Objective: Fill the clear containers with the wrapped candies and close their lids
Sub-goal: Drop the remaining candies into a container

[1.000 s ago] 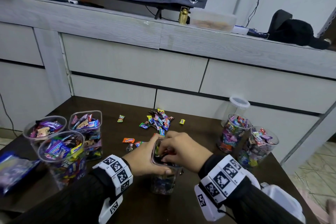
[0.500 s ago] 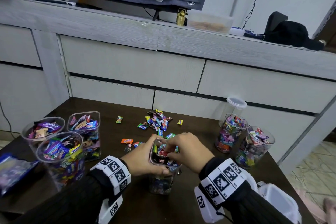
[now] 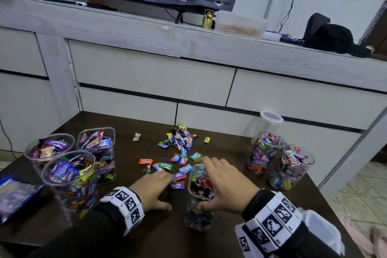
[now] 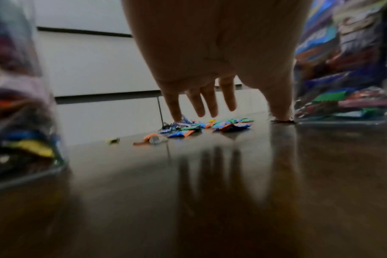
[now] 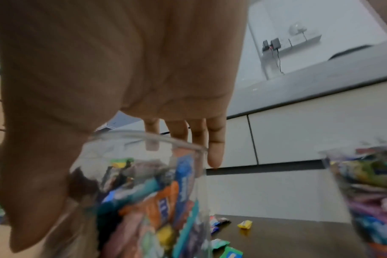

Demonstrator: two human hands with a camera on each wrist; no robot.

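Near the front middle of the tabletop (image 3: 129, 123), your right hand (image 3: 227, 184) hovers over the open clear container (image 3: 200, 195), fingers spread and relaxed with the thumb at its near rim; as a grip it is slack and has hold of nothing that shows. That container stands upright and looks nearly full of candy. Your left hand (image 3: 150, 188) lies flat and low just left of it, fingers straight, also holding nothing, its fingertips (image 4: 177, 111) right at the nearest loose wrapped candies (image 3: 178, 180).

Those candies lie just beyond and to the right of the left fingertips, between that hand and the container, so the left hand is the nearer one for the next pick. The scatter runs away from you toward a denser pile (image 3: 180, 138) farther back. Filled containers crowd the left edge (image 3: 69, 174) and the right edge (image 3: 266, 153), but the strip between them is open for sweeping candies toward you.
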